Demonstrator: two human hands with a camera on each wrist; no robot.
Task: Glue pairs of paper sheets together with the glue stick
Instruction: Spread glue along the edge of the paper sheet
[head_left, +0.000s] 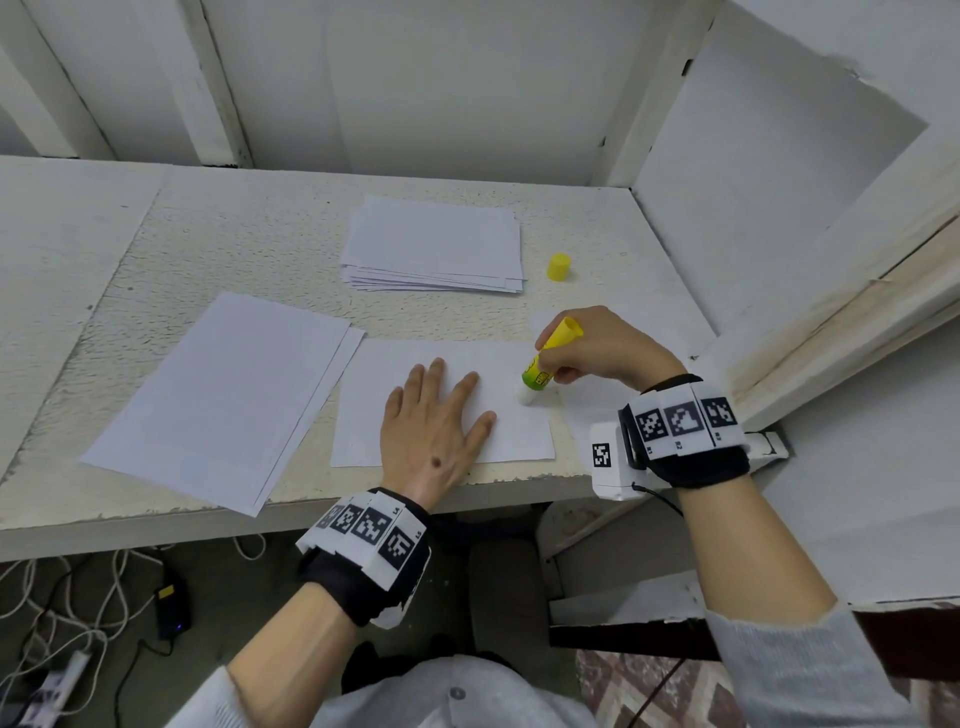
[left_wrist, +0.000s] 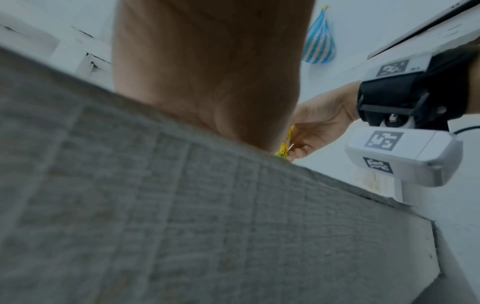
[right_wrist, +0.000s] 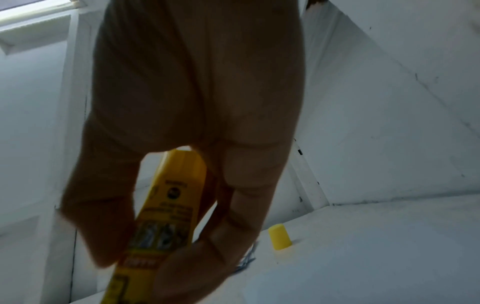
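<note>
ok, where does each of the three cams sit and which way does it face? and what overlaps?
Head: on the person's head, looking forward and down at the table; shows both forearms, left hand flat on a sheet, right hand gripping the glue stick.
Left wrist: under the left hand, low over the paper, facing toward the right hand.
Right wrist: under the right hand, looking along the fingers at the glue stick.
Shared: the yellow cap in head and right wrist; the glue stick in all three.

A white, rough-topped desk (head_left: 218, 228) stands against white panelled walls (head_left: 415, 78). Beneath it, white cables (head_left: 67, 597) trail over a dark floor (head_left: 218, 623).
</note>
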